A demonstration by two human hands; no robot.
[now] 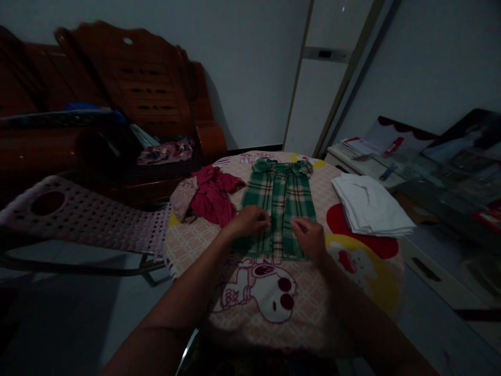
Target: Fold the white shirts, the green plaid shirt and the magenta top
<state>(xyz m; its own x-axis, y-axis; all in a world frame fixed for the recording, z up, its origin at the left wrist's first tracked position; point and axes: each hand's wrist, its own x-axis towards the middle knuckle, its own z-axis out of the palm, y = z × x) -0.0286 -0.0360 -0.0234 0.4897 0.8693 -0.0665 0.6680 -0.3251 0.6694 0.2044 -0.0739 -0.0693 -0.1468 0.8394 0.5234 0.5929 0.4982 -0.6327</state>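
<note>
The green plaid garment (278, 196) lies spread lengthwise near the middle of the round table, on a pale patterned tablecloth (195, 243), its gathered, bunched end toward the far edge and its straight end toward the person; the left hand (251, 219) is over the left part of its nearer half, the right hand (311, 237) over the right part, the two well apart with a strip of plaid showing between them; the fingers of both hands are curled in toward the thumbs rather than spread, but the room is dim and I cannot tell whether either hand pinches the fabric or only rests on or just above it; to the left of the garment, near the left hand, lies a crumpled crimson cloth (214, 196), with a paler pink cloth (183, 197) bunched against its left side; to the right, beyond the right hand, a folded white stack (371, 203) sits at the table's right edge, partly over a red printed shape; a cartoon figure (274, 295) with dark round glasses is printed on the tablecloth between the forearms; a woven chair (105, 224) stands left of the table, and a carved wooden bench (136, 78) stands behind it against the wall.
</note>
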